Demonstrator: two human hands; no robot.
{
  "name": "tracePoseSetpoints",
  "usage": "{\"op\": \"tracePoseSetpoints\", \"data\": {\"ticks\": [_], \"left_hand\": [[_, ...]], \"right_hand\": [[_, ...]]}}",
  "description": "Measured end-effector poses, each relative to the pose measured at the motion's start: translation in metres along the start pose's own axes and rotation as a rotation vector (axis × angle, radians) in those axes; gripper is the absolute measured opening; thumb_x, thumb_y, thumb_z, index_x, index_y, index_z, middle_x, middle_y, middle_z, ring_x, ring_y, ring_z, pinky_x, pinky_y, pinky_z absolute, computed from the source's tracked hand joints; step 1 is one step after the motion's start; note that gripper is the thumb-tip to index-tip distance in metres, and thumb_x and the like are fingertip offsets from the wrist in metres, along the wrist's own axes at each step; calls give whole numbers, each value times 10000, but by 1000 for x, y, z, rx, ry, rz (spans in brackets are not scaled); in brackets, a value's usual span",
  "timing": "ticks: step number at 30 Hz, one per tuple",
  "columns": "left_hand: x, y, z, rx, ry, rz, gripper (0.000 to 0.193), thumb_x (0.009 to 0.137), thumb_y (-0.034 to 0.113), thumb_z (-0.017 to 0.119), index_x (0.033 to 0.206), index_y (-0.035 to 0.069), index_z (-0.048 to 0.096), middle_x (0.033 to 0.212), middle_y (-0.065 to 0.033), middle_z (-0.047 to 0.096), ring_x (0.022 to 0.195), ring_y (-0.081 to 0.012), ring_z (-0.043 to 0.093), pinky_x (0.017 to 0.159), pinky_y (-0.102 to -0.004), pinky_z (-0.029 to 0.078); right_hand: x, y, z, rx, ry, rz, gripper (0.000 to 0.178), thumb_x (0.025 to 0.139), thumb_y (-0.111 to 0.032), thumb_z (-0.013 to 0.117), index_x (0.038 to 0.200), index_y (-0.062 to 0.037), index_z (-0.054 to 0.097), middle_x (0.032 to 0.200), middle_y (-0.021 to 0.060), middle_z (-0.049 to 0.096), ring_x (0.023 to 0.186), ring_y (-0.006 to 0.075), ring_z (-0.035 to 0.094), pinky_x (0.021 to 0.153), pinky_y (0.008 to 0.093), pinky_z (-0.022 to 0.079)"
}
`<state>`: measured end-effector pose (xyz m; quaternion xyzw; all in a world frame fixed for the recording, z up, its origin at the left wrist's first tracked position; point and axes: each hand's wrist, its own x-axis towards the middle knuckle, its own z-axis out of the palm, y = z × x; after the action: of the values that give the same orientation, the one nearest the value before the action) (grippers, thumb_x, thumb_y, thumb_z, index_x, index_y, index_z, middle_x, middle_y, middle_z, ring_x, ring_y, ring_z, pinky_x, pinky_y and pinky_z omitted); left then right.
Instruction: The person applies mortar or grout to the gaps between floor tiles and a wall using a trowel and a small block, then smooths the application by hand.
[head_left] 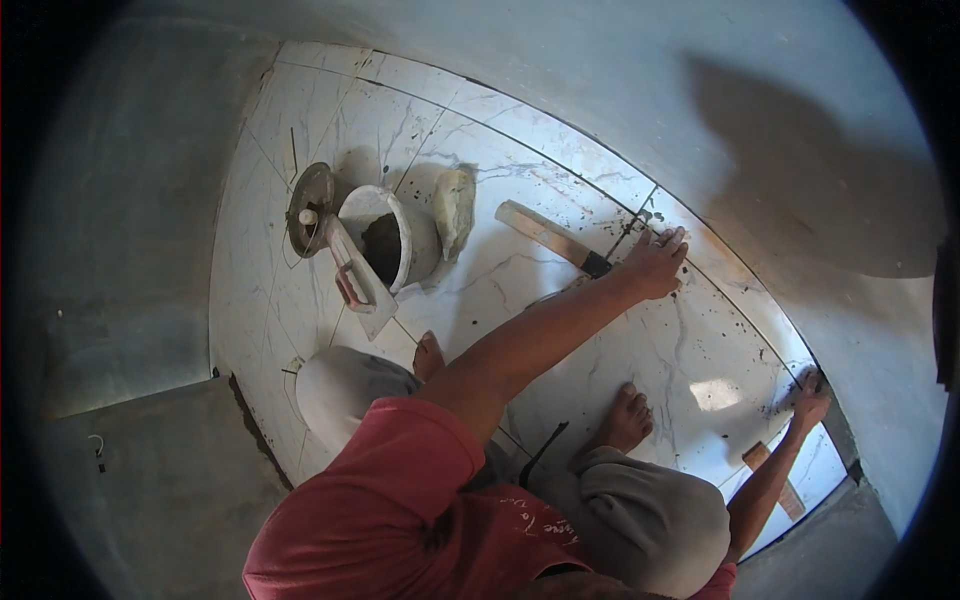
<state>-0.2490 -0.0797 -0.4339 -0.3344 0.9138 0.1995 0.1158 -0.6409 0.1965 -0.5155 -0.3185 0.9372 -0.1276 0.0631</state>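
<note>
My left hand (655, 265) is open, its fingers stretched over a narrow white marbled tile strip (738, 298) along the wall. Farther right along that strip, my right hand (811, 402) rests by its end, close to the wall. Its fingers look extended, though they are small and partly hidden. Just left of my left hand lies a mallet (548, 236) with a wooden handle and a black head. A short piece of wood (775, 478) lies partly under my right forearm.
A white bucket (425, 245) of grey mortar stands to the left. A flat trowel (365, 290) leans on it, beside a round metal lid-like disc (311, 212) and a pale lumpy block or bag (455, 212). Dark crumbs dot the tiles. Grey walls border the floor.
</note>
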Motion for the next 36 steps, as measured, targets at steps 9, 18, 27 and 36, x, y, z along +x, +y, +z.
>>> {"op": "tracePoseSetpoints", "data": {"ticks": [9, 18, 27, 36], "left_hand": [[-77, -38, -29, -247, -16, 52, 526, 871, 316, 526, 1296, 28, 412, 1365, -171, 398, 1256, -312, 392, 1067, -428, 276], [-197, -163, -109, -107, -68, -314, 365, 871, 241, 514, 1191, 67, 544, 1182, -167, 560, 1104, -337, 513, 959, -417, 398], [-195, -216, -148, -94, 148, -363, 312, 858, 259, 517, 1112, 97, 599, 1033, -189, 621, 987, -356, 576, 876, -444, 444], [-215, -229, -162, -155, 325, -352, 208, 799, 152, 544, 924, 55, 679, 991, -163, 656, 950, -308, 627, 814, -406, 504]], "right_hand": [[-58, -88, -12, -41, 153, -395, 349, 838, -174, 615, 1101, 48, 556, 1072, 217, 581, 1019, 398, 526, 887, 437, 404], [-232, -276, -24, 698, -555, -958, 277, 767, -33, 627, 1040, -23, 579, 1017, 164, 594, 980, 327, 562, 843, 393, 446], [-212, -309, -70, 825, -772, -423, 196, 880, -81, 566, 1053, -5, 616, 781, 72, 638, 779, 128, 613, 718, 261, 481], [-211, -487, -283, 430, -478, -855, 77, 869, -53, 566, 925, -13, 602, 788, -3, 559, 672, 87, 508, 601, 231, 412]]}}
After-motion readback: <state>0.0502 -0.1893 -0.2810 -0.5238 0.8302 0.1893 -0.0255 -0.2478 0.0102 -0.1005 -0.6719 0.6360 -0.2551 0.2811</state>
